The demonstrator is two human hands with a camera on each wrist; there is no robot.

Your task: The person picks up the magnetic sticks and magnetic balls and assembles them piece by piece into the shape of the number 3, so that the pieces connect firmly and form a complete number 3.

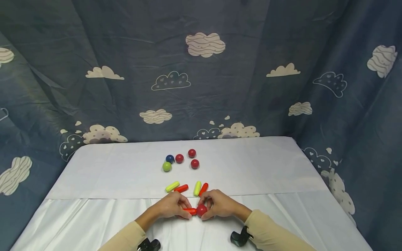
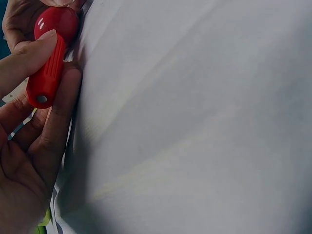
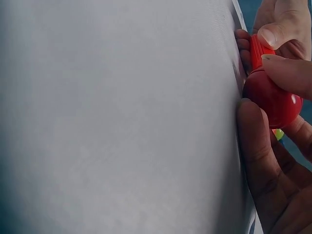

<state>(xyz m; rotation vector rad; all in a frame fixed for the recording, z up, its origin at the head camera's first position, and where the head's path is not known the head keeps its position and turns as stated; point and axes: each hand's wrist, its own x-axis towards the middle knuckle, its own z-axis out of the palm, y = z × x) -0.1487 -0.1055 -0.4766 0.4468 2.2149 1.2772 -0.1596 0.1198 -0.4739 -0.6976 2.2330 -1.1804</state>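
Observation:
My left hand pinches a short, ribbed red stick between thumb and fingers. A small metal dot shows on the stick's near end in the left wrist view. Opposite it, my right hand holds a glossy red ball with its thumb and fingers. The stick's far end meets the ball, and the two lie in line just above the white cloth. Beyond the hands lie a yellow stick and a red stick on the left, and another yellow stick and red stick on the right.
Farther back on the white-covered table sit a blue ball, a green ball and three red balls, one of them the nearest red ball. A dark curtain with cloud prints hangs behind the table.

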